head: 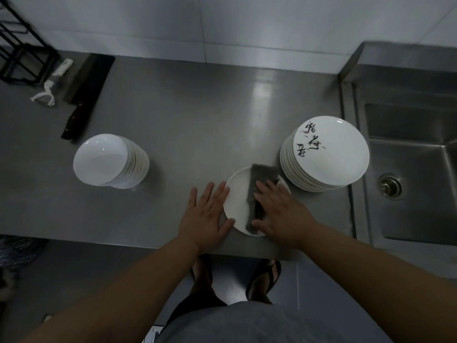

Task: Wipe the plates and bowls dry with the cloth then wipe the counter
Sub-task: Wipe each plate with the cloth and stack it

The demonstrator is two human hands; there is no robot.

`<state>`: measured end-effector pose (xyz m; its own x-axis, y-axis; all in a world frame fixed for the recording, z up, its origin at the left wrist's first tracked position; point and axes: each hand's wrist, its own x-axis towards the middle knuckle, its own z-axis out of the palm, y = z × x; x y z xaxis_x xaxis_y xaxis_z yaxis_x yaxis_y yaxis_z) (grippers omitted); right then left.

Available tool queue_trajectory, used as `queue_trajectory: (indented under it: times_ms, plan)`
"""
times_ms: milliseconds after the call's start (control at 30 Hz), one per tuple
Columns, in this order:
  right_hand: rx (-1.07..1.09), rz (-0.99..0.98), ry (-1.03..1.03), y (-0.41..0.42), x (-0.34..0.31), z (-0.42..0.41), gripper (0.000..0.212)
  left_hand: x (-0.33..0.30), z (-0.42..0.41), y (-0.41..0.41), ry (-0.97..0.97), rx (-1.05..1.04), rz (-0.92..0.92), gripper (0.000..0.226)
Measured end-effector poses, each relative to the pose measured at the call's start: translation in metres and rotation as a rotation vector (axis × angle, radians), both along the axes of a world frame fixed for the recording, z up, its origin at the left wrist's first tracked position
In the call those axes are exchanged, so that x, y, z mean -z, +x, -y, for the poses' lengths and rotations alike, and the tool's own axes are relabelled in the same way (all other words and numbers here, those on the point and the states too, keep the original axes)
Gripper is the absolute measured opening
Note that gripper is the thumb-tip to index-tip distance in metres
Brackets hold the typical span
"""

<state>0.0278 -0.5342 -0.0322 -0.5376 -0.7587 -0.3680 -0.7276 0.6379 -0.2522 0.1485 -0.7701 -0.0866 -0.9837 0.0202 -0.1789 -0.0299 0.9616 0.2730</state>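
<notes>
A single white plate (236, 194) is being wiped near the front edge of the steel bench (185, 115). It is being steadied by the left hand (207, 214), whose fingers (217, 194) are lying straight and released against the plate's left rim, the thumb touching its near edge, probably so that the plate is not being pushed about by the rubbing. The grey cloth (258, 189) is being pressed flat onto the plate by the right hand (279, 211); nothing is being grasped there either, the palm and straight fingers simply bearing down so that a broad patch is being dried at once.

Just to the right, a stack of plates (329, 157) with painted characters is being kept close to the sink (415, 169), and it appears to be the supply of wet ones. Well apart on the left, a second white stack (108, 160) is being kept, seemingly for dried pieces. A cleaver (84, 95) and a white peeler (49, 90) are lying by the black rack (22, 60), out of the way.
</notes>
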Motion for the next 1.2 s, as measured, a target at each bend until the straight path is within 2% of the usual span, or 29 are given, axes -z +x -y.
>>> queue_trajectory:
  times_ms: [100, 200, 267, 333, 433, 500, 567, 633, 733, 800, 867, 1067, 1200]
  plan:
    - [0.037, 0.028, -0.014, 0.011, -0.002, 0.014, 0.09, 0.001, 0.0, 0.001, 0.005, -0.021, -0.02, 0.084]
    - [-0.167, 0.064, -0.065, 0.035, -0.007, -0.012, 0.087, 0.001, -0.002, 0.0, 0.01, -0.029, -0.033, 0.083]
    - [-0.209, 0.047, -0.053, 0.031, -0.007, -0.031, 0.079, 0.0, -0.002, 0.0, 0.002, -0.026, -0.03, 0.083]
    - [-0.137, -0.028, -0.079, 0.016, -0.006, -0.032, 0.074, -0.001, -0.001, 0.0, -0.005, -0.026, -0.011, 0.083]
    - [0.046, -0.047, -0.065, 0.002, -0.001, -0.009, 0.093, -0.001, -0.002, 0.0, -0.005, -0.029, -0.004, 0.084]
    - [0.092, -0.003, -0.033, 0.009, 0.003, 0.007, 0.102, 0.0, -0.001, -0.001, 0.004, -0.04, -0.007, 0.085]
    - [0.012, 0.037, -0.027, 0.025, 0.005, 0.005, 0.102, 0.0, -0.001, -0.001, 0.013, -0.049, -0.018, 0.085]
    - [-0.159, 0.053, -0.024, 0.039, 0.0, -0.016, 0.103, 0.0, -0.002, 0.0, 0.018, -0.048, -0.034, 0.084]
    - [-0.272, -0.065, -0.014, 0.028, 0.0, -0.042, 0.098, -0.001, -0.003, 0.0, 0.009, -0.043, -0.049, 0.082]
    - [-0.172, -0.13, 0.043, 0.007, 0.0, -0.04, 0.097, -0.001, -0.002, 0.0, 0.003, -0.041, -0.034, 0.083]
    - [-0.056, -0.098, 0.115, 0.001, -0.002, -0.028, 0.102, 0.0, -0.002, 0.0, 0.001, -0.049, -0.017, 0.083]
    - [-0.176, 0.014, 0.122, 0.031, -0.017, -0.043, 0.109, 0.001, -0.002, 0.0, 0.008, -0.048, -0.043, 0.083]
    - [-0.031, -0.037, 0.1, -0.01, -0.006, -0.023, 0.114, -0.001, -0.003, -0.001, 0.002, -0.041, -0.029, 0.082]
